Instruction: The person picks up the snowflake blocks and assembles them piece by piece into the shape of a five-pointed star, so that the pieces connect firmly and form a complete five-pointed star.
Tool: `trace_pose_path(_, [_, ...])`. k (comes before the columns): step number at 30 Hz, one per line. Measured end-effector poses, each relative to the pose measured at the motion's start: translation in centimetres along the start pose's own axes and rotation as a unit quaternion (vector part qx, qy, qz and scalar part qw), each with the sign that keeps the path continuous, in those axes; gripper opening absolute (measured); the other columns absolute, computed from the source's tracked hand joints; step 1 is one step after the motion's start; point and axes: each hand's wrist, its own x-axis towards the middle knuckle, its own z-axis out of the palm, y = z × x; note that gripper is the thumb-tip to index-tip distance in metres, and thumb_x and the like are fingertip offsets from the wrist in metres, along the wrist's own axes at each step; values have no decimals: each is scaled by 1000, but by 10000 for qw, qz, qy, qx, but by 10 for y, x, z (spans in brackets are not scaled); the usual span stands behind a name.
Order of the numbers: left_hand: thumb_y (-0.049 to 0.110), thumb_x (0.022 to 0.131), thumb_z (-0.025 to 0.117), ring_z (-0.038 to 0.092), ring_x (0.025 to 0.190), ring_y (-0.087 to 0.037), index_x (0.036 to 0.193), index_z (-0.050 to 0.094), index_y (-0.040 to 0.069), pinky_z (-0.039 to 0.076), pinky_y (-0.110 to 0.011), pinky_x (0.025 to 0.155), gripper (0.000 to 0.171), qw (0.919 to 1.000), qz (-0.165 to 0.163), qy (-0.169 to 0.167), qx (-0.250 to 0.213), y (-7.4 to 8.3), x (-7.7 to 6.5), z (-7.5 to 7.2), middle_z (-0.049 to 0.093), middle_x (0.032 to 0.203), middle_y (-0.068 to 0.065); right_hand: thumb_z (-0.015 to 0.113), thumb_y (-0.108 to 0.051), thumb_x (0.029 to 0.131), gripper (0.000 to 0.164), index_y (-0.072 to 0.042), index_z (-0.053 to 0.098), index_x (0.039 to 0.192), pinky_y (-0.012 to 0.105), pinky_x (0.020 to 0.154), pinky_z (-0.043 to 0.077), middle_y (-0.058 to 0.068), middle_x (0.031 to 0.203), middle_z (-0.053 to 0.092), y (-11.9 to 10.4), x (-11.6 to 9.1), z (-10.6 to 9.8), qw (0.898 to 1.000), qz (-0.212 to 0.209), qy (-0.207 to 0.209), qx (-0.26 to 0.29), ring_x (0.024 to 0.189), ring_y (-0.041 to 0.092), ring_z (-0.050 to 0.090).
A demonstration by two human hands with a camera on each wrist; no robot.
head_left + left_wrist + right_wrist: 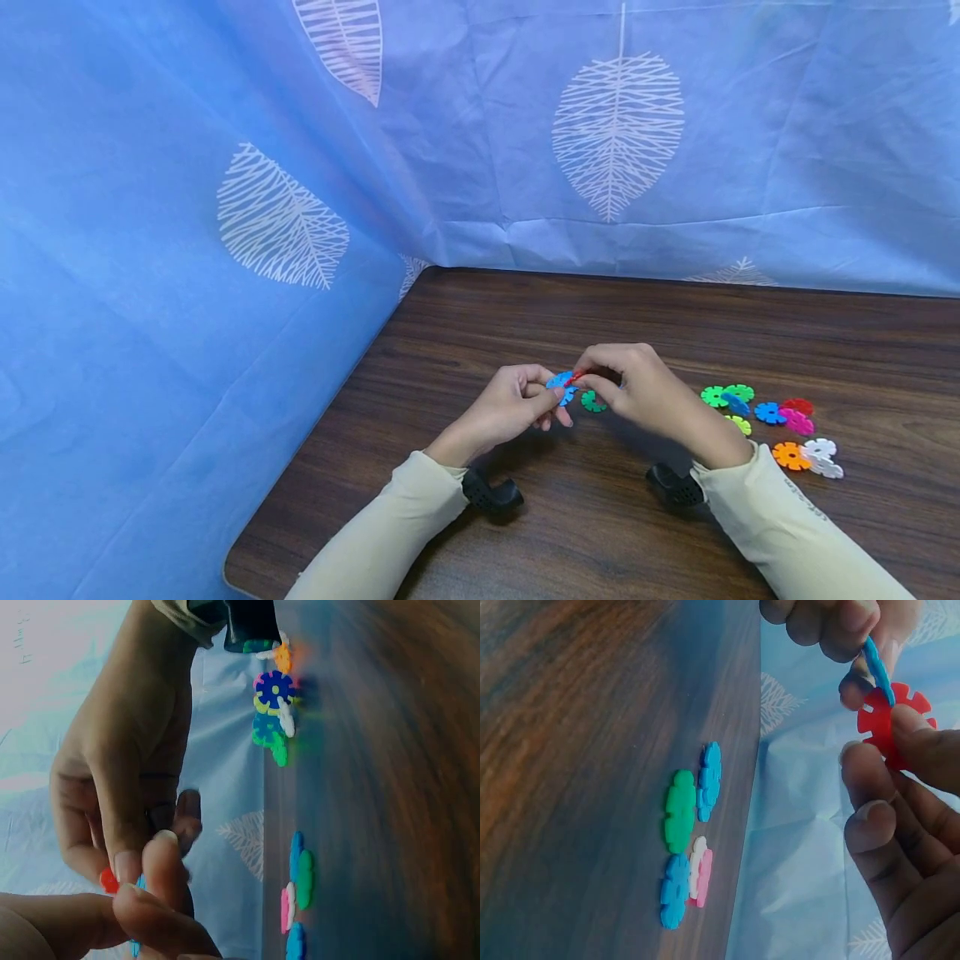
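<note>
Between the fingers and thumb of my left hand (510,404) is a blue notched plastic disc (559,382). My right hand (645,392) pinches a red notched disc (880,729) between thumb and fingers. The two discs meet edge to face in the right wrist view, the blue disc (877,667) set against a notched part of the red one. Both are held above the table. Just below the hands a green disc (593,402) lies on the wood. The left wrist view shows only a bit of the red disc (109,880); fingers hide the rest.
To the right of my right forearm lie several loose discs, among them a green disc (713,397), a red disc (797,407), an orange disc (791,456) and a white disc (825,467). Blue leaf-print cloth (510,125) hangs behind and left of the dark wooden table (555,533).
</note>
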Motion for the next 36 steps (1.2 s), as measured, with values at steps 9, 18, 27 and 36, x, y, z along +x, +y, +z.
trace_pose_path(9, [6, 106, 56, 59, 62, -17, 106, 55, 1, 48, -25, 64, 5, 9992, 46, 388, -118, -4, 2, 2, 78, 89, -15, 71, -2, 96, 15, -2, 70, 111, 27, 52, 43, -4, 72, 60, 3, -4, -3, 9834, 1489, -896, -524, 58, 9, 47])
trace_pose_path(18, [9, 106, 56, 76, 88, -27, 114, 58, -10, 52, -26, 67, 20, 9977, 44, 669, -106, -6, 5, 2, 78, 98, -14, 75, -18, 97, 44, 1, 60, 135, 32, 52, 37, -2, 71, 56, 7, -10, 5, 9429, 2354, -1983, -1271, 59, 12, 51])
trace_pose_path(27, [12, 103, 66, 66, 78, -20, 104, 75, 0, 56, -26, 70, 15, 9965, 155, 735, 375, -4, 3, 2, 71, 95, -15, 78, -11, 92, 23, -9, 55, 95, 32, 57, 39, 1, 77, 52, 8, -11, 8, 9517, 2309, -1865, -784, 63, 15, 47])
trace_pose_path(36, [1, 101, 64, 67, 72, -14, 108, 71, -6, 61, -29, 73, 12, 9945, 12, 1038, -115, -4, 4, 4, 71, 91, -18, 76, 4, 90, 29, -7, 51, 100, 32, 63, 42, 2, 85, 52, 11, -11, 8, 9684, 1798, -1691, -360, 73, 15, 47])
